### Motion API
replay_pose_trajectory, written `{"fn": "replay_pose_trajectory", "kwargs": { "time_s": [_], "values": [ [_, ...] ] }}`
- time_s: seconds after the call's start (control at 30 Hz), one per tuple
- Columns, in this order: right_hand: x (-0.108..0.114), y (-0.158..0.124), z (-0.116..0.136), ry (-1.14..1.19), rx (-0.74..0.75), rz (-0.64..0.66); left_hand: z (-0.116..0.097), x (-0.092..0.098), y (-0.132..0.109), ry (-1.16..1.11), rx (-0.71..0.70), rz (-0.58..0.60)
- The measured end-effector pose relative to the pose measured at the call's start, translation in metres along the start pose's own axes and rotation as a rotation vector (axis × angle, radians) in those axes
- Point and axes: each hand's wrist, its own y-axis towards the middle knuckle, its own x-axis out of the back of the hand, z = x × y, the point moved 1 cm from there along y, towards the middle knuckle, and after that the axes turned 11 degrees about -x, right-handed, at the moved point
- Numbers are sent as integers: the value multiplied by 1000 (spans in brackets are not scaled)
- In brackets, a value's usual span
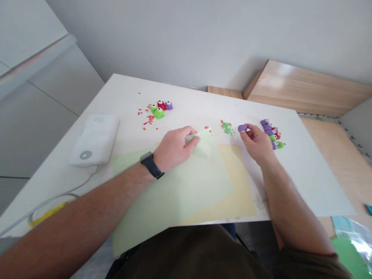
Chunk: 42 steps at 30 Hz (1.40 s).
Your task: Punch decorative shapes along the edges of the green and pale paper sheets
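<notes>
Left grip (pixel 177 149) closed on the upper corner of a pale green paper sheet (pixel 177 193), which partly overlies a yellow paper sheet (pixel 240 193) on the white counter (pixel 319 182). Right grip (pixel 252 141) closed on a purple craft punch (pixel 242 128). Green paper bits (pixel 227 127) lie just left of the right grip; a cluster of craft punches (pixel 270 131) sits just beyond it. Red paper bits (pixel 149 119) lie farther beyond the left grip.

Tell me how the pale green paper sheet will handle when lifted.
Likely floppy: the thin pale green paper sheet curls at the corner by the left hand. It looks light and probably slides over the pale yellow paper sheet beneath.
</notes>
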Motion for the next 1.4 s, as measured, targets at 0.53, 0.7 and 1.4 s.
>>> {"fn": "replay_pose_trajectory", "kwargs": {
  "time_s": [0.53, 0.7, 1.4],
  "values": [
    [-1, 1, -3, -181, 29, 39, 0, 0, 1, -11, 6, -3],
    [-3, 2, -7, -184, 55, 45, 1, -1, 1, -13, -4, -5],
    [2, 1, -4, -124, 75, -55, 0, -1, 0, -1, -5, 0]
  ]
}}
